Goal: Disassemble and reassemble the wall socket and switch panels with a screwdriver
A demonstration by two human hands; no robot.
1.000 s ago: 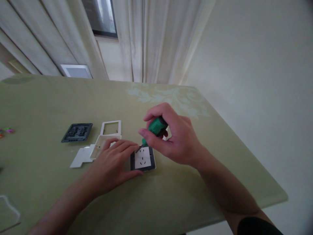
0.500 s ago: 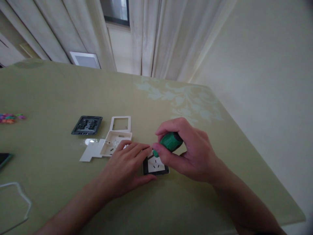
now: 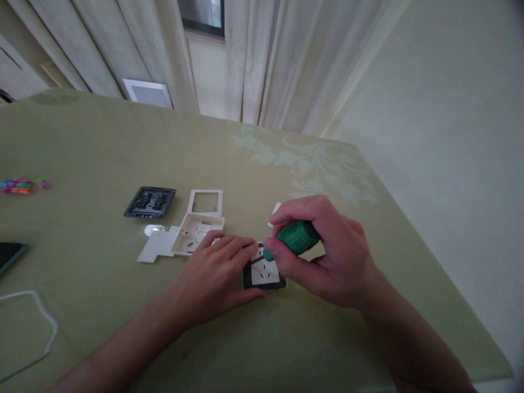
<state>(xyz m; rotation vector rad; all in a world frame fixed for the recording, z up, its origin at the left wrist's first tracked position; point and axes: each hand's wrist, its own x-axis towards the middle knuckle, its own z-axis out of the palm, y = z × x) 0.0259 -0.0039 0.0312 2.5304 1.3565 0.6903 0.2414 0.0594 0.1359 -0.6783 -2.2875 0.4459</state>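
Near left of the bench [image 3: 286,338]: a clear loop [image 3: 28,293] lies flat, well apart from the work.

Left hand [image 3: 208,278]: laid open and flat, palm down. The fingers extend across the left edge of the socket [image 3: 264,274] and the thumb lies along its near side. It grips nothing. The posture appears to pin the socket to the bench so that it cannot slide or turn under tool pressure.

Socket: rests face up at bench centre, between the two hands. The white face has dark slots and sits inside a dark surround.

Right hand [image 3: 327,256]: closed around the green handle of the screwdriver [image 3: 297,238], thumb and forefinger at the front of the handle. The shaft and tip are hidden behind the fingers. The tool points down and left at the far edge of the socket. The short, low grip suggests fine control rather than force.

Left bench edge: a dark phone [image 3: 10,254].

Just beyond the left hand: a white plate [image 3: 155,250] touches a white housing [image 3: 198,232], which lies open side up. Beyond them lie a white frame [image 3: 205,202] and, to its left, a black module [image 3: 150,202]. These parts form a tight group, within reach yet outside the working area. A small white piece [image 3: 275,209] shows just beyond the right hand.

Far left: coloured bits [image 3: 20,185]. Beyond the bench: a panel [image 3: 148,94] and curtains [image 3: 262,60]
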